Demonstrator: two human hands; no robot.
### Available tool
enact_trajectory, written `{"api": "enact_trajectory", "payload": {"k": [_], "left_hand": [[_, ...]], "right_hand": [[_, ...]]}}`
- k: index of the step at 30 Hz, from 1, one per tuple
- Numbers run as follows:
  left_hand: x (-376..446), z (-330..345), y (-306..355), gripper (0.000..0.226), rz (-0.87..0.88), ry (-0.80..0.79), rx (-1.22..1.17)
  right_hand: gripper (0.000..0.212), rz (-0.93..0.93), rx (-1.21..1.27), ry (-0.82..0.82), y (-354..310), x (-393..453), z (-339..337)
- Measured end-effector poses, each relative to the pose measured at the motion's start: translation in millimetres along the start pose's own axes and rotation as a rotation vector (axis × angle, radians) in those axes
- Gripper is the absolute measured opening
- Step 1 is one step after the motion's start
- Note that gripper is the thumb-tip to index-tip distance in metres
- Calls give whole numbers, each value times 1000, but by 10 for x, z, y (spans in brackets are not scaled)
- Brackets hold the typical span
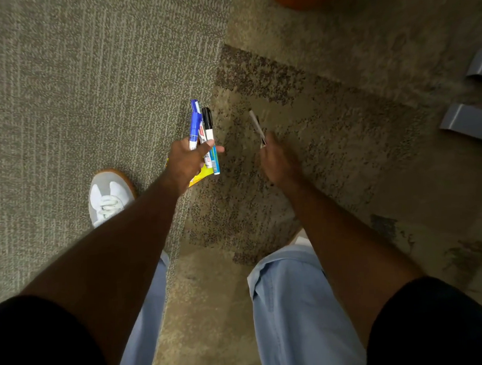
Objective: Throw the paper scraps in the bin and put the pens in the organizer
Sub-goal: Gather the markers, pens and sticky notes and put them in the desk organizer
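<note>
Grey-brown carpet fills frame, darker speckled patch at centre; grey metal legs at right edge, white shoe at left. Left hand mid-frame, fingers closed round bundle of pens plus yellow paper. Right hand beside it, pinching thin grey pen

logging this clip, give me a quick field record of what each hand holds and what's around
left hand: closed on markers plus a yellow paper
markers: a blue-capped and a black-capped one, with at least one more partly hidden
right hand: closed on a thin grey pen
floor: carpet
shoe: white, under the left arm
bin: not in view
organizer: not in view
</note>
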State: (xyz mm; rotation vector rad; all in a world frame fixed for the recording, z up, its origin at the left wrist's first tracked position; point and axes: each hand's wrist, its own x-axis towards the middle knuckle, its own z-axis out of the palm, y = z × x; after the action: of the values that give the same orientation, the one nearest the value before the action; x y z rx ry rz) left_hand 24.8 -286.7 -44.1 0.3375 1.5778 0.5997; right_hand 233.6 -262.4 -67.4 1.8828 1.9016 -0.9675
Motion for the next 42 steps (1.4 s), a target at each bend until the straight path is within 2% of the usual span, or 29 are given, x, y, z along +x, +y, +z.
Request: {"api": "enact_trajectory", "payload": {"k": [3,5,7,9,13,18,24,26,29,33,38,42], "left_hand": [[-61,-31,149,12,37,1,61],[-179,-10,345,12,62,20,48],[-325,30,601,13,103,29,-1],[-488,71,928,12,160,40,-78],[-900,195,1823,14,284,32,-194],[-1777,201,3151,15,378,-18,-279],[-3312,153,5008,12,549,-123,-236],[-3893,125,5560,22,645,-193,-183],[-4821,114,6230,18,768,-317,-125],[-5918,230,6700,2,879,-436,-69],[-6919,591,6986,13,1033,-597,76],[-7583,942,7096,15,1129,-735,164]], "right_hand": [[19,169,589,-71,-86,-63,-195],[13,204,919,-102,-213,-176,-454],[17,177,1107,-125,-364,-333,-789],[21,110,1185,-130,-546,-517,-1214],[16,1,1243,-89,-909,-859,-2235],[21,-71,1255,-1,-1379,-1480,-3620],[18,-155,1251,188,-1998,-2598,-5555],[19,-213,1226,239,-2198,-3042,-6138],[19,-297,1165,340,-2484,-3782,-6902],[19,-366,1117,490,-2802,-4743,-7572],[23,-413,1036,694,-2962,-5717,-7967],[22,-374,981,858,-2910,-6298,-8094]]}}
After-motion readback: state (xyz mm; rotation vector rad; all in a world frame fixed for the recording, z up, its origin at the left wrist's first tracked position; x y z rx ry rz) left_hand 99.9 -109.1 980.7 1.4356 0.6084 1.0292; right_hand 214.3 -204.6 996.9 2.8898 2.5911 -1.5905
